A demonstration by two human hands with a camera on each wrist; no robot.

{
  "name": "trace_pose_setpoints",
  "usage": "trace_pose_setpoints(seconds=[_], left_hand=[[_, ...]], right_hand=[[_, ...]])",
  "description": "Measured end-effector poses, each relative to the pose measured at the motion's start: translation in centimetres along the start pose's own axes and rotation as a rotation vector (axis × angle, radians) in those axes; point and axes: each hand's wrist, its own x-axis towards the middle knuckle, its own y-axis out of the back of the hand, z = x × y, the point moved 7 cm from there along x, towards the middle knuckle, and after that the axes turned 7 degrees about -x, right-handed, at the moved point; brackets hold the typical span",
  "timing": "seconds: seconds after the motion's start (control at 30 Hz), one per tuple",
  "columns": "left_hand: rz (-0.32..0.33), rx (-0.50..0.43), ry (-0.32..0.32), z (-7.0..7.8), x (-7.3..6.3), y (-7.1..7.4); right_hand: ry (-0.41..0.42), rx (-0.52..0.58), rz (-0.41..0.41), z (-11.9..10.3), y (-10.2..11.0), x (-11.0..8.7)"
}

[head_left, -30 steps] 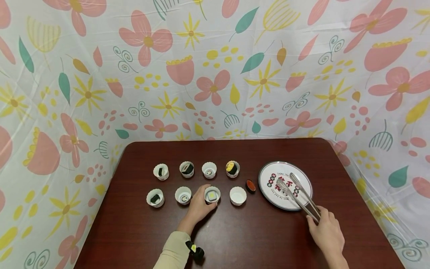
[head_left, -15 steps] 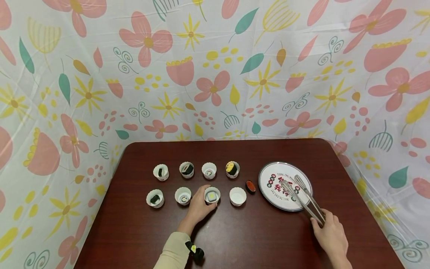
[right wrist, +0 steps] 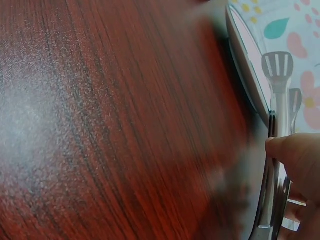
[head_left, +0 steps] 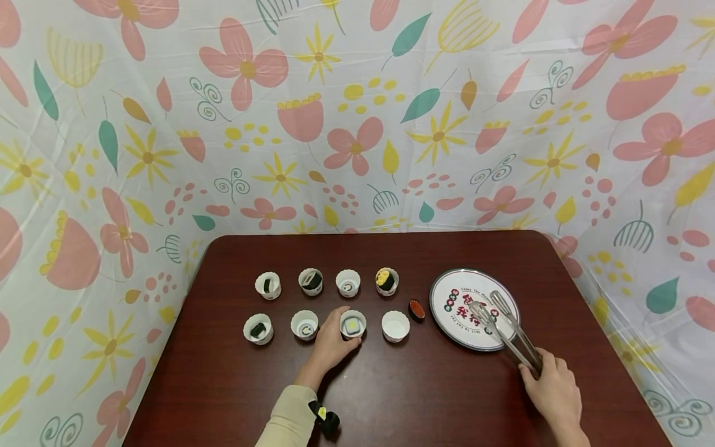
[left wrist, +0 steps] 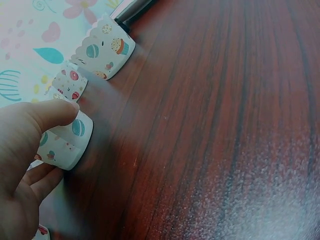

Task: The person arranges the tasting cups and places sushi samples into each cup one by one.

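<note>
My left hand (head_left: 332, 343) grips a small white paper baking cup (head_left: 360, 334) between thumb and fingers. Inside that cup lies a pale sushi piece with a yellow square centre (head_left: 352, 326). The left wrist view shows the thumb on the side of the printed cup (left wrist: 67, 145), which stands on the table. Metal tongs (head_left: 521, 347) are held in my right hand (head_left: 553, 388), their two arms apart and nothing between the tips. These tips are over the round white plate (head_left: 454, 326) with red characters. A red-topped sushi piece (head_left: 416, 310) lies left of the plate.
Several more white cups stand in two rows; one at the back (head_left: 393, 292) holds yellow-topped sushi, while the front right cup (head_left: 395, 326) shows only a white inside. The dark wooden table (head_left: 424, 397) meets a flowered cloth (head_left: 357, 124) behind.
My right hand has drawn back slightly to the right and towards me with the tongs, their tips shifting right over the plate. The left hand and its cup have stayed in place.
</note>
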Motion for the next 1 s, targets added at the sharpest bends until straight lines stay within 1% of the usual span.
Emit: trace_pose_setpoints(seconds=[0.3,0.47,0.6,0.67,0.8,0.9,1.0], left_hand=[[-0.003,-0.001,-0.032,0.5,0.0,0.3],[-0.032,-0.012,-0.022,0.5,-0.1,0.2],[-0.062,-0.017,-0.016,0.4,0.0,0.1],[-0.083,-0.022,-0.012,0.5,0.0,0.2],[-0.131,-0.015,-0.021,1.0,0.2,0.6],[-0.167,0.021,-0.055,1.6,0.5,1.1],[-0.200,0.062,-0.078,2.2,0.9,1.8]], right_hand=[[-0.010,0.014,0.003,0.5,-0.2,-0.1],[0.002,0.017,-0.010,0.4,-0.1,0.0],[0.019,0.027,-0.002,0.1,0.1,0.3],[0.038,0.031,0.007,0.0,0.2,0.6],[0.103,0.038,0.066,-0.9,1.0,1.3],[0.162,0.037,0.125,-2.1,2.1,2.1],[0.216,0.017,0.139,-3.7,3.3,3.1]])
